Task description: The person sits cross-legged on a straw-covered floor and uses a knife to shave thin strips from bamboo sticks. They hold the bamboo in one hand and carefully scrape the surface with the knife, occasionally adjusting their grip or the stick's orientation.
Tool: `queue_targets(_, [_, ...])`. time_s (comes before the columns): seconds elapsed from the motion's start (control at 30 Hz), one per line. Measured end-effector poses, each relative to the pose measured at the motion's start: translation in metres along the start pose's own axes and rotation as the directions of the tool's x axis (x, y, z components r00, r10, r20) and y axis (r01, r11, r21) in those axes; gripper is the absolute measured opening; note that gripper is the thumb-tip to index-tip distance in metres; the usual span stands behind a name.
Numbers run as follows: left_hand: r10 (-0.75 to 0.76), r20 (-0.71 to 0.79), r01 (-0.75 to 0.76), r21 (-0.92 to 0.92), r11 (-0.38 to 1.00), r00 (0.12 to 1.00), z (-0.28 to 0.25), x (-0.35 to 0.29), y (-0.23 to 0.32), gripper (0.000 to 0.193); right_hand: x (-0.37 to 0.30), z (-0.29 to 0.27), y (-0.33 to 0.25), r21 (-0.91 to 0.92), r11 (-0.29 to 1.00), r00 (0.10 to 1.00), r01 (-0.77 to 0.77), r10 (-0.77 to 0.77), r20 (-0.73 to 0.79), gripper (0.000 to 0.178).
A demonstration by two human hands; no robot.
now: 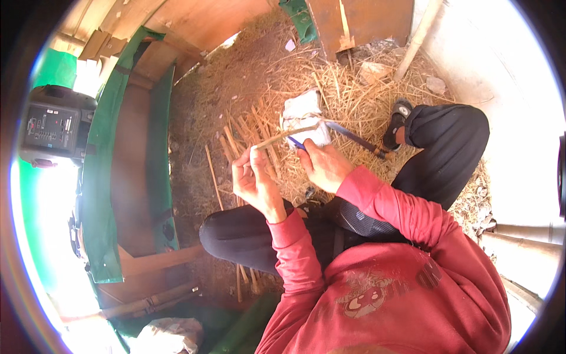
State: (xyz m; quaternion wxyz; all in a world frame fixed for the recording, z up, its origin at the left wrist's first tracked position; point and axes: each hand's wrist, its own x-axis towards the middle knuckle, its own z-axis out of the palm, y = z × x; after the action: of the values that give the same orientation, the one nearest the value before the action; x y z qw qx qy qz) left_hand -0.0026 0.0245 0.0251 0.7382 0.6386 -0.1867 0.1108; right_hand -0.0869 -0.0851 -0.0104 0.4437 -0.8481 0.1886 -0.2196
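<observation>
My left hand (pixel 255 184) pinches one end of a thin bamboo strip (pixel 282 136), which slants up and to the right in front of me. In my right hand (pixel 325 166) is a slim blue pen-like tool (pixel 296 143), its tip close beside the strip; the fingers hide the rest of it. Just beyond both hands lies a white bundle (pixel 302 105) on the straw. A long knife (pixel 352 137) with a dark handle rests to the right of the bundle, past my right hand.
Several cut bamboo pieces (pixel 233 141) lie on the ground at left. Straw (pixel 348 88) covers the floor ahead. A green-edged wooden frame (pixel 109 177) and a black speaker (pixel 56 127) stand at far left. A pale wall (pixel 501 76) rises at right.
</observation>
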Motion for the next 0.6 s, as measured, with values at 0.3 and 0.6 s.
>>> queue_targets(0.3, [-0.003, 0.005, 0.003, 0.022, 1.0, 1.0, 0.011, -0.009, 0.001, 0.017, -0.019, 0.014, -0.031, 0.166, 0.976, 0.99, 0.14, -0.14, -0.01, 0.023])
queue_targets(0.6, [-0.006, -0.05, 0.007, 0.01, 1.0, 0.999, 0.003, -0.007, 0.003, 0.018, -0.012, 0.03, -0.026, -0.042, 0.998, 0.998, 0.051, -0.049, 0.043, 0.025])
